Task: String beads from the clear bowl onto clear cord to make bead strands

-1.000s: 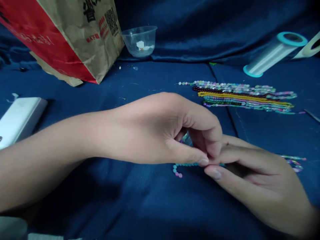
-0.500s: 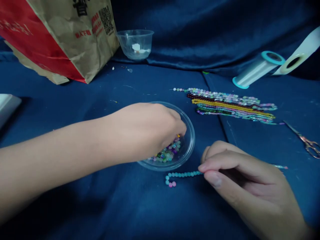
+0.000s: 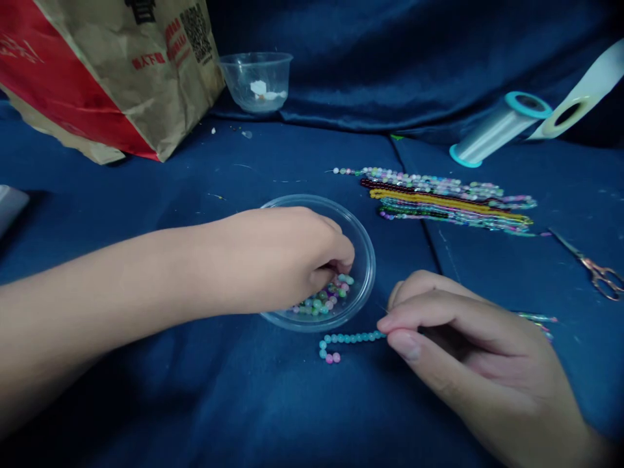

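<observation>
Over blue cloth [image 3: 234, 403]: holds the strand [image 3: 351, 338] by its right end in the pinched right hand [image 3: 472, 348], long axis running left, just this side of the bowl [image 3: 370, 276]. Keeps the left hand [image 3: 292, 257] curled inside, over beads [image 3: 319, 304]; cannot tell whether gripping any.

Two hands [image 3: 297, 260] [image 3: 463, 344], two bowls [image 3: 369, 273] [image 3: 236, 77], one bag [image 3: 131, 84], one cyan-ended spool [image 3: 497, 133], one scissors [image 3: 586, 260].
</observation>
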Demonstrator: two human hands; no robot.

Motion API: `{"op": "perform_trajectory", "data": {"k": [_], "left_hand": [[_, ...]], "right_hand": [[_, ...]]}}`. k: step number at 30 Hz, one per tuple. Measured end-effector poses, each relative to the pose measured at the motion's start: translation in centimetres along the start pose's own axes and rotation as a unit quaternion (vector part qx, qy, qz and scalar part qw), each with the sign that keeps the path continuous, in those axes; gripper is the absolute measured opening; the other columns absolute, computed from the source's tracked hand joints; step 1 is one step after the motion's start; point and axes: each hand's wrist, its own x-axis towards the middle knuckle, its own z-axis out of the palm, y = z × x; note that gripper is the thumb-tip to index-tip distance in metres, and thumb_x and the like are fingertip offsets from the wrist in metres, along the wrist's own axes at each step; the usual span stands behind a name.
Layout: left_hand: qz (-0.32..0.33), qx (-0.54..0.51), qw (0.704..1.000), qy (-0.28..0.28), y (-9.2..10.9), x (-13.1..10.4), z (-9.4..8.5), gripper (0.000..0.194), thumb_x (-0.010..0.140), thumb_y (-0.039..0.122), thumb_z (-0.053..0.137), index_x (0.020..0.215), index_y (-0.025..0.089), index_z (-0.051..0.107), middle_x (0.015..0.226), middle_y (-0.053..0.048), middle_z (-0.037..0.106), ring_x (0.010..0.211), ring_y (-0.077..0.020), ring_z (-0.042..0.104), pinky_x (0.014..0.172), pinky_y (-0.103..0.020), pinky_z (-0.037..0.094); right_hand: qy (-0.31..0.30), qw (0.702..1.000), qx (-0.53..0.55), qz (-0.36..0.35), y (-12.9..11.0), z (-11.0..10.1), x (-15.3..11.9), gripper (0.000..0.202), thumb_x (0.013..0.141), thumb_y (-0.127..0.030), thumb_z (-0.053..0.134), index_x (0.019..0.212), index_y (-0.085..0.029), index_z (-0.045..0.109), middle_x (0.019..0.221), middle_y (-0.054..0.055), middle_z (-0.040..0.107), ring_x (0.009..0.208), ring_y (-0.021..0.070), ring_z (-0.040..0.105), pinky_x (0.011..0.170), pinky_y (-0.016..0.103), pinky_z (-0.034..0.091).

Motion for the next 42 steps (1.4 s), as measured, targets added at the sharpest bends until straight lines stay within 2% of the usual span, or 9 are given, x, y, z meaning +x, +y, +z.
{"op": "perform_trajectory", "data": {"k": [3,7,9,12,16,24,32,37,42], "left_hand": [[-0.013,0.003,1.000,-0.021,0.0,0.0,-0.3,0.021,0.100,0.014,0.064,0.108,0.025,0.080,0.110,-0.002,0.078,0.101,-0.0229,0.070,0.089,-0.035,0.052],[0.027,-0.061,0.997,0.050,0.1,-0.3,-1.1,0.017,0.096,0.013,0.070,0.103,0.024,0.081,0.115,0.001,0.078,0.103,-0.0168,0.071,0.090,-0.027,0.054],[0.024,-0.102,0.992,0.066,0.3,-0.4,-1.6,0.017,0.095,0.014,0.072,0.103,0.025,0.082,0.115,0.002,0.079,0.096,-0.0135,0.072,0.082,-0.023,0.055],[0.001,-0.163,0.985,0.047,0.5,-0.5,-2.1,0.013,0.096,0.018,0.073,0.102,0.025,0.082,0.105,0.004,0.081,0.078,-0.0098,0.069,0.066,-0.020,0.053],[-0.011,-0.214,0.976,0.043,0.6,-0.5,-2.3,0.009,0.094,0.018,0.078,0.100,0.023,0.082,0.089,0.006,0.081,0.071,-0.0074,0.066,0.064,-0.017,0.051],[-0.008,-0.222,0.975,0.026,0.6,-0.4,-2.4,0.010,0.095,0.019,0.076,0.101,0.022,0.084,0.096,0.001,0.083,0.073,-0.0104,0.070,0.060,-0.017,0.051],[-0.010,-0.224,0.975,0.011,0.3,-0.5,-2.2,0.011,0.097,0.024,0.077,0.104,0.027,0.085,0.101,0.001,0.084,0.081,-0.0131,0.074,0.063,-0.020,0.054],[-0.009,-0.222,0.975,0.014,0.4,-0.4,-2.3,0.011,0.097,0.026,0.077,0.104,0.027,0.086,0.102,0.001,0.084,0.081,-0.0133,0.074,0.062,-0.020,0.054],[0.002,-0.214,0.977,0.015,0.4,-0.5,-2.3,0.012,0.098,0.026,0.076,0.104,0.028,0.086,0.102,0.002,0.084,0.081,-0.0125,0.073,0.063,-0.020,0.054]], "right_hand": [[0.005,1.000,-0.003,0.001,-0.1,-0.1,-0.1,0.015,0.099,-0.016,0.075,0.096,-0.029,0.083,0.081,-0.002,0.078,0.072,0.0129,0.074,0.062,0.022,0.060],[0.025,1.000,-0.014,0.001,-0.1,-0.1,0.0,0.015,0.099,-0.016,0.074,0.094,-0.027,0.082,0.080,-0.001,0.077,0.071,0.0133,0.074,0.061,0.024,0.059],[0.041,0.999,-0.020,-0.002,0.0,0.0,0.0,0.014,0.099,-0.016,0.074,0.094,-0.027,0.082,0.079,-0.002,0.076,0.069,0.0122,0.072,0.060,0.022,0.058],[0.057,0.998,-0.029,0.002,0.0,0.2,0.1,0.013,0.099,-0.018,0.075,0.092,-0.027,0.081,0.079,-0.003,0.076,0.068,0.0100,0.070,0.060,0.020,0.055],[0.059,0.998,-0.033,0.006,0.1,0.3,0.1,0.015,0.098,-0.016,0.074,0.091,-0.027,0.081,0.079,-0.003,0.076,0.068,0.0103,0.070,0.060,0.021,0.054],[0.054,0.998,-0.036,0.012,0.2,0.4,0.0,0.014,0.099,-0.016,0.073,0.091,-0.025,0.081,0.077,0.000,0.075,0.067,0.0135,0.069,0.057,0.026,0.052],[0.043,0.998,-0.041,0.010,0.4,0.4,0.2,0.014,0.099,-0.015,0.073,0.093,-0.025,0.081,0.079,-0.002,0.074,0.070,0.0110,0.069,0.062,0.024,0.053],[0.035,0.999,-0.038,0.014,0.4,0.4,0.3,0.014,0.099,-0.014,0.073,0.093,-0.025,0.080,0.078,-0.001,0.074,0.068,0.0122,0.069,0.060,0.026,0.053],[0.034,0.998,-0.046,0.015,0.4,0.4,0.3,0.015,0.099,-0.014,0.071,0.092,-0.024,0.081,0.078,-0.003,0.073,0.069,0.0089,0.068,0.062,0.022,0.053]]}}
